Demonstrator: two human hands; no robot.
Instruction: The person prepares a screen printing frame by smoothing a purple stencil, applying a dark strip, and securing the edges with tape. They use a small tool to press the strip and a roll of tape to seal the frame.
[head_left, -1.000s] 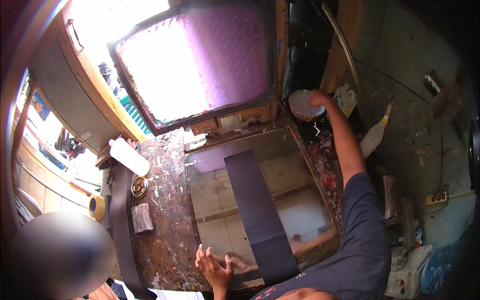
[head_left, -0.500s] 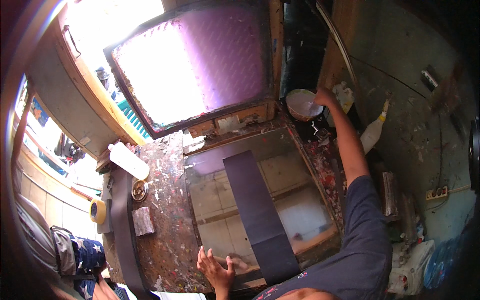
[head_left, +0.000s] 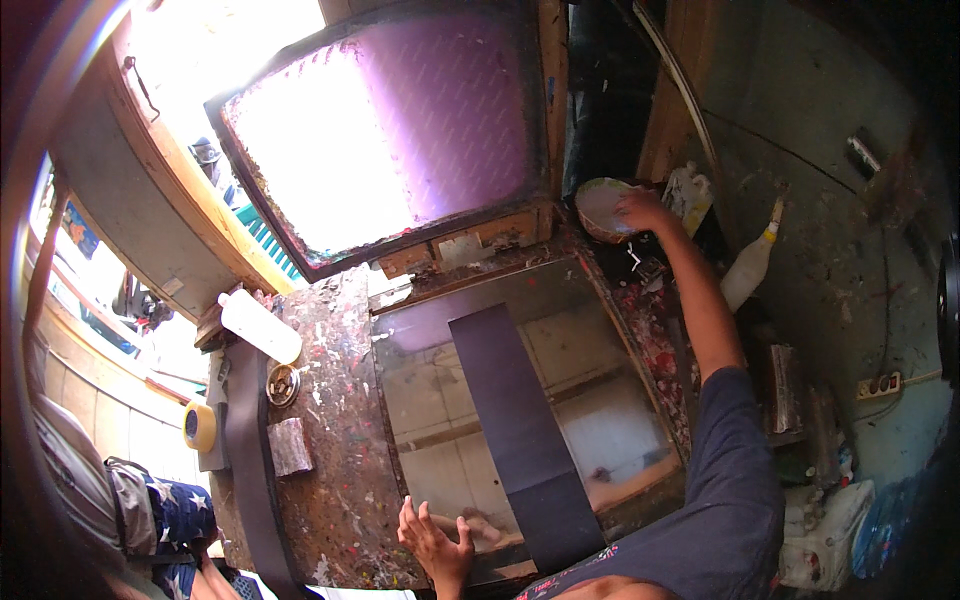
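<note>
My right arm reaches out to a bowl (head_left: 600,212) of whitish contents at the far right. Over its rim, my right hand (head_left: 642,211) has its fingers bent down toward the contents; what they hold, if anything, is too small to make out. My left hand (head_left: 437,540) is open, its fingers apart, at the near edge of a reflective glass plate (head_left: 430,400). A long black strip (head_left: 515,420) lies lengthwise across the glass. Beyond it, a framed screen (head_left: 455,120) with purple mesh stands raised and tilted.
On the table's left are a white bottle (head_left: 260,328), a round tin (head_left: 283,384), a foil-like block (head_left: 290,447), a tape roll (head_left: 199,427) and another dark strip (head_left: 252,450). A yellow-necked bottle (head_left: 750,265) stands right of my arm. Another person's clothed leg (head_left: 180,515) shows at left.
My right hand has moved from the bowl's right edge to farther left over it, fingers lower toward the contents. My left hand has hardly moved.
</note>
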